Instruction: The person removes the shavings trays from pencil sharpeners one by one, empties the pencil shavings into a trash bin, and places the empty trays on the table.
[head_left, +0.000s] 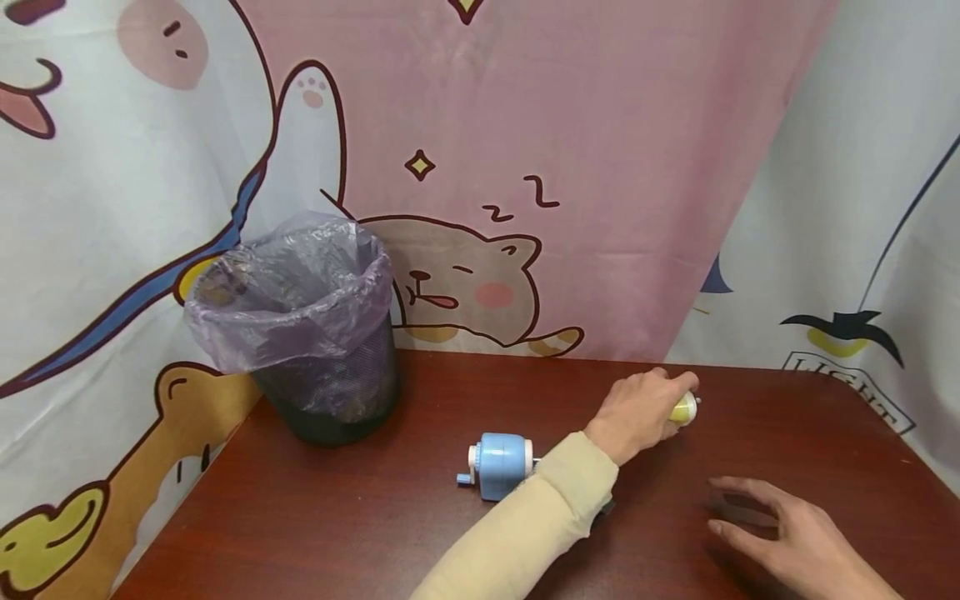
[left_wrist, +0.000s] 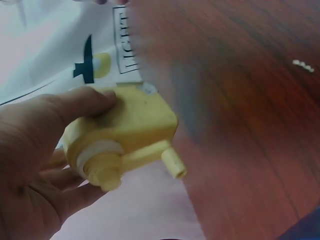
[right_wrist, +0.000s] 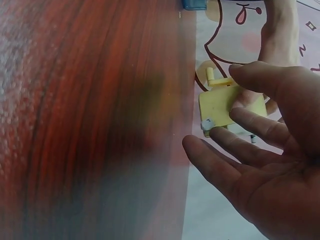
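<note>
A yellow hand-crank pencil sharpener (left_wrist: pixel 145 115) is gripped in my left hand (head_left: pixel 637 415), thumb across one face and fingers curled behind it. Its crank sticks out toward the camera in the left wrist view. Only its white and yellow end shows past the fingers in the head view. My right hand (head_left: pixel 802 533) hovers at the lower right with fingers spread and holds nothing; in the right wrist view its fingers overlap the yellow sharpener. A light blue crank sharpener (head_left: pixel 504 467) stands on the table beside my left sleeve, which hides part of its right side.
A mesh trash bin (head_left: pixel 330 408) with a purple plastic liner stands at the table's back left. Behind the brown wooden table (head_left: pixel 375 533) hangs a cartoon-printed cloth (head_left: pixel 615 167). A small dark thing (head_left: pixel 606 505) peeks out beneath my left cuff.
</note>
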